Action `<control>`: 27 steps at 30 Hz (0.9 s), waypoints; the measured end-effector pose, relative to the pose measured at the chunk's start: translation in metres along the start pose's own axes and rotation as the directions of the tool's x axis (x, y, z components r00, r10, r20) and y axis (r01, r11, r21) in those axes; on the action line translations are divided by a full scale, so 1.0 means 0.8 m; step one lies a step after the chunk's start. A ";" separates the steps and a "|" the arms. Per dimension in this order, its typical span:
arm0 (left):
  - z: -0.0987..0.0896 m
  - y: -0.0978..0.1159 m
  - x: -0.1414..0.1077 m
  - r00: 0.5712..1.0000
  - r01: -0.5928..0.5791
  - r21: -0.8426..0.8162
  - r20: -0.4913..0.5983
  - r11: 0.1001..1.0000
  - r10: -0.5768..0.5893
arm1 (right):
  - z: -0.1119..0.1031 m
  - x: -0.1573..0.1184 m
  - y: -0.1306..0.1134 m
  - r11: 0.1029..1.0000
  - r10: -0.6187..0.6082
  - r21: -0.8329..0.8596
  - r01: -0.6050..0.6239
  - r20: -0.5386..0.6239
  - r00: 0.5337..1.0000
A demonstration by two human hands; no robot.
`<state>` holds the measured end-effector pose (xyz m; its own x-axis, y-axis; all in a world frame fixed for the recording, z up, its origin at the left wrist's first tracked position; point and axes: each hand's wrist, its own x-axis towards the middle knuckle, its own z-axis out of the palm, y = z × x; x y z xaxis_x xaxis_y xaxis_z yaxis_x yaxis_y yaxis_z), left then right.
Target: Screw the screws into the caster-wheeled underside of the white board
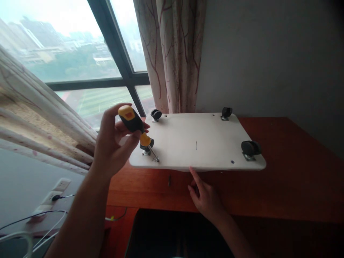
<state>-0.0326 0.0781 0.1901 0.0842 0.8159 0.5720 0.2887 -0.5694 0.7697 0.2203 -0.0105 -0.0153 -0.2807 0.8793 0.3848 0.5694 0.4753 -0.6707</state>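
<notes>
My left hand (115, 139) is closed round the handle of a yellow-and-black screwdriver (131, 120). The screwdriver slants down to the right, its metal shaft ending at a hole near the front left corner of a white board (177, 132). Four-cornered and rounded, the board carries black caster wheels, such as the front right caster (249, 147) and the back left caster (156, 114). The front left caster (146, 144) is partly behind the screwdriver. With the index finger stretched out, my right hand (205, 197) touches the board's front edge and holds nothing.
A thin dark L-shaped piece (196, 145) lies on the board. On the reddish-brown table (290, 172), a small dark bolt-like piece (169, 180) lies before the board. Curtains (174, 53) and a window stand behind; wall sockets (52, 197) with cables are at the left.
</notes>
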 end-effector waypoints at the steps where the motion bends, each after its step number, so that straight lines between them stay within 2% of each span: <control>1: 0.000 -0.004 0.002 1.000 -0.005 -0.004 0.007 1.000 0.005 | -0.001 0.000 -0.001 1.000 -0.014 -0.013 0.014 -0.024 1.000; 4: 0.001 -0.018 0.006 1.000 -0.014 -0.012 0.016 1.000 0.014 | -0.008 0.002 -0.008 0.992 -0.082 -0.107 0.068 -0.133 0.988; 8: 0.006 -0.024 0.006 0.996 -0.068 0.010 -0.064 0.998 0.069 | -0.024 0.014 -0.020 0.956 -0.205 -0.261 0.138 -0.251 0.946; 11: 0.009 -0.021 0.006 0.990 -0.105 0.003 -0.091 0.994 0.105 | -0.024 0.026 -0.021 0.916 -0.255 -0.374 0.146 -0.260 0.931; 16: 0.005 -0.028 0.013 0.955 -0.298 -0.030 -0.001 0.954 0.298 | -0.010 0.032 -0.009 0.873 -0.277 -0.469 0.134 -0.251 0.927; 21: -0.001 -0.027 0.025 0.894 -0.434 0.020 -0.115 0.901 0.433 | -0.005 0.030 -0.002 0.864 -0.287 -0.487 0.126 -0.271 0.919; 23: 0.002 -0.022 0.025 0.888 -0.445 0.023 -0.116 0.895 0.445 | -0.002 0.031 -0.002 0.867 -0.288 -0.485 0.116 -0.296 0.911; 27: 0.016 -0.018 0.016 0.916 -0.400 -0.023 -0.050 0.916 0.399 | 0.000 0.033 -0.001 0.870 -0.287 -0.481 0.112 -0.308 0.907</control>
<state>-0.0237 0.0980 0.1827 0.1451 0.5149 0.8449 0.2091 -0.8506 0.4825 0.2121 0.0123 -0.0045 -0.1802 0.6513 0.7371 0.8349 0.4975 -0.2354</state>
